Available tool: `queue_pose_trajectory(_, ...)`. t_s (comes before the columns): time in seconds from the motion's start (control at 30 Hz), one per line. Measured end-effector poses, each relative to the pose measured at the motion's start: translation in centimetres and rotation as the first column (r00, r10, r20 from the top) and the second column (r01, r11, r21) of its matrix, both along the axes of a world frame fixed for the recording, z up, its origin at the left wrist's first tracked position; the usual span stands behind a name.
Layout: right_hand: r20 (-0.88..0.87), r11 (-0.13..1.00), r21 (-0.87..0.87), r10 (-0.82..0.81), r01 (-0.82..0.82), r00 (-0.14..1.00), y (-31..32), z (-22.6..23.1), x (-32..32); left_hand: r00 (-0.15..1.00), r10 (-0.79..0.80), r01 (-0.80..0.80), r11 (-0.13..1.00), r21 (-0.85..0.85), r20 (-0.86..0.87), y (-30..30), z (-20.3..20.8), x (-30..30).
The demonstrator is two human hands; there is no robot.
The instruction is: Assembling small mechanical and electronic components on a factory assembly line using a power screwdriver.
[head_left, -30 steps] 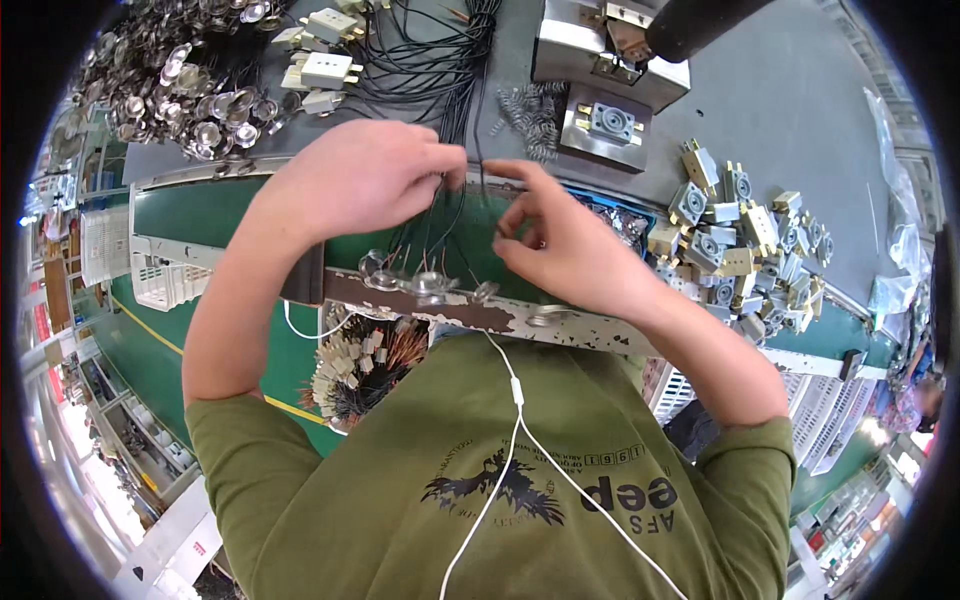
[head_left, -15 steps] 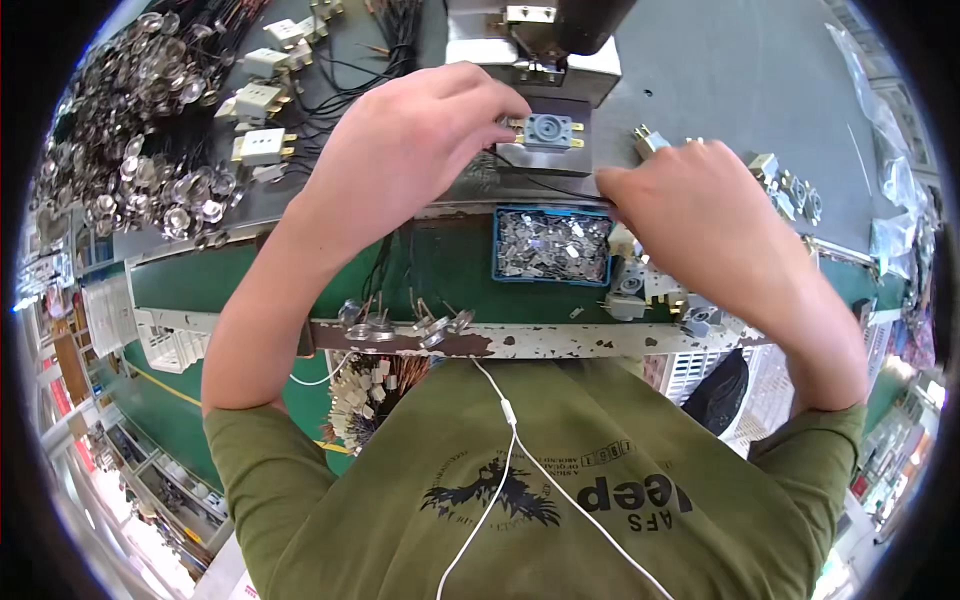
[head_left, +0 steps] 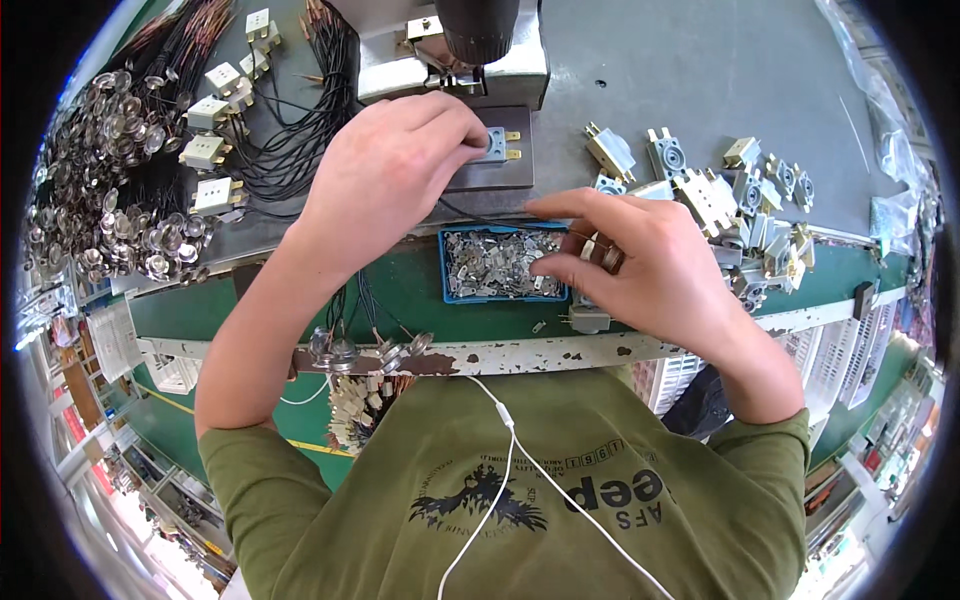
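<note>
My left hand [head_left: 400, 150] is closed, its thumb and fingertips pinching the near-left side of a small grey switch-like block [head_left: 497, 145] with brass blade terminals. That block sits on a flat metal plate [head_left: 515, 178] below the head of a bench press [head_left: 480, 30]. A black wire [head_left: 490, 217] runs from beside the left hand into my right hand [head_left: 650, 255]. Thumb and index finger of the right hand are apart over the tray's right end; a round metal piece shows inside the curled hand. The other fingers are mostly hidden.
A blue tray [head_left: 445, 270] holds small metal clips. Several loose grey and cream blocks [head_left: 705, 200] lie right. At left are bundled black wires [head_left: 290, 160] with cream blocks [head_left: 215, 195] and a heap of round metal caps [head_left: 125, 200]. Capped wires [head_left: 335, 350] hang at the bench edge.
The view has shifted, so the bench appears further left. My right hand has come down toward the tray, its thumb and index finger spreading apart. My left hand stays at the block.
</note>
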State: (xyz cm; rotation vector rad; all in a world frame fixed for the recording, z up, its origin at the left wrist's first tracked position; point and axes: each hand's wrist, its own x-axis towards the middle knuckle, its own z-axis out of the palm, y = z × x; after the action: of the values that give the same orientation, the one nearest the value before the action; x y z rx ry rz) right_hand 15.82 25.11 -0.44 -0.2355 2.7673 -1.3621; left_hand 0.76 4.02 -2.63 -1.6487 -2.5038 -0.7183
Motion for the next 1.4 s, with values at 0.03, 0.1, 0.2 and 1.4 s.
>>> queue_pose_trajectory(0.03, 0.018, 1.000, -0.011, 0.006, -0.006, 1.000, 0.1, 0.2, -0.1, 1.000, 0.002, -0.002, 1.000, -0.003, 0.000, 0.1, 0.1, 0.1)
queue_pose_trajectory(0.1, 0.087, 0.998, -0.069, -0.003, 0.009, 0.996, 0.3, 0.8, 0.0, 1.000, 0.019, -0.019, 1.000, -0.002, 0.017, 0.2, 0.3, 0.4)
queue_pose_trajectory(0.2, 0.269, 0.977, -0.200, -0.018, 0.074, 0.963, 0.8, 1.6, -0.5, 1.000, -0.009, 0.009, 0.998, 0.068, -0.011, -0.3, 1.8, 1.2)
queue_pose_trajectory(1.4, 0.360, 0.660, -0.727, 0.133, 0.189, 0.923, -1.1, -2.2, -3.2, 0.995, -0.080, 0.087, 0.988, -0.125, 0.060, -4.3, 6.2, 0.4)
